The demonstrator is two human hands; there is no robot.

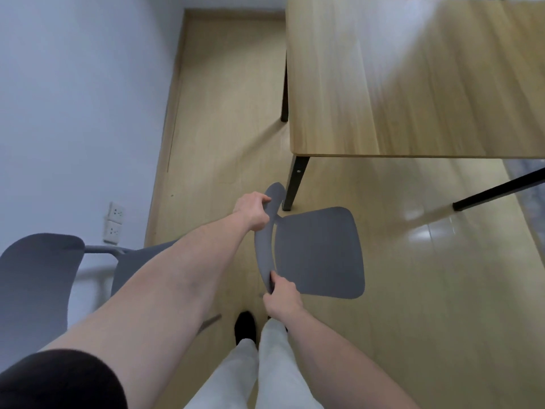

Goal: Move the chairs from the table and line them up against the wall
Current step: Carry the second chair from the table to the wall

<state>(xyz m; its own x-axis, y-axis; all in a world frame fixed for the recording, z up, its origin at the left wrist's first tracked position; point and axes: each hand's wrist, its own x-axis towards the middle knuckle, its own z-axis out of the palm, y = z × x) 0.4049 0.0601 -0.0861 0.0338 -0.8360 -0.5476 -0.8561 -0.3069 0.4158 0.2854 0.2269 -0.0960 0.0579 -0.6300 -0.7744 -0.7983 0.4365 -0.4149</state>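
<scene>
Chair [320,255] gripped by its backrest, clear of the worktop [413,84].
Left hand [253,212] and right hand [281,298] clamp opposite ends, likely for steering it toward the wall [73,98].

Pale bluish-white wall [73,93] along the left, meeting light wood-look floor [224,93] at a straight edge. Two white wall sockets [113,222] stacked low on that wall (one directly above the other). Light wood-grain table [413,75] filling the upper right, near-left corner rounded, on black angled legs [295,184]. Glossy floor to the right of the table's near edge, with bright soft reflections [427,231] of overhead light. Broad pale sheen across the tabletop too.
</scene>
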